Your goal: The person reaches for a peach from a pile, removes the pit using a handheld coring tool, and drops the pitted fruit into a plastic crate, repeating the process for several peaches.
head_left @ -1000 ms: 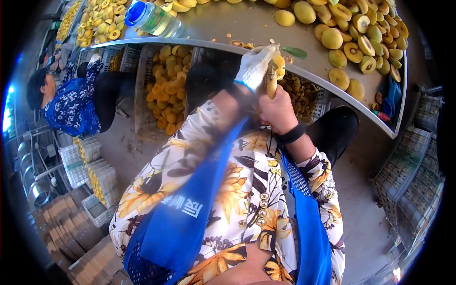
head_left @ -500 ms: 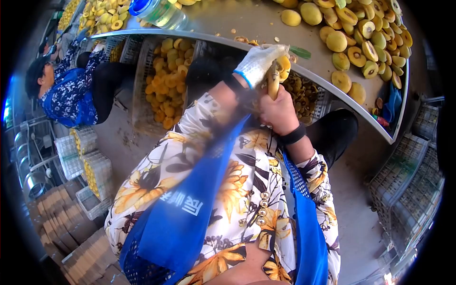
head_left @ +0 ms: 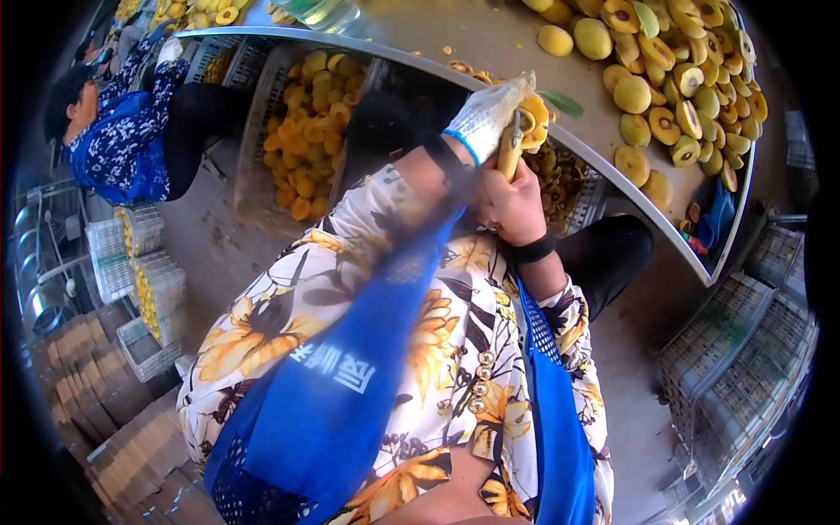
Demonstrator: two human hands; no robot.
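The left hand point(head_left: 488, 115), in a white knit glove, gripped a yellow halved fruit point(head_left: 534, 118) at the edge of the grey metal worktop point(head_left: 490, 44). The right hand point(head_left: 512, 206) had its fingers closed around a yellow-handled tool point(head_left: 509, 156) set against the fruit.

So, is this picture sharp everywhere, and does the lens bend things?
Head view: fisheye, the table edge bows and the corners go black. Head view: the left hand holding a fruit and the right hand on a tool are sharp, the left forearm smears with blur. Head view: bright daylight on the fruit pile.
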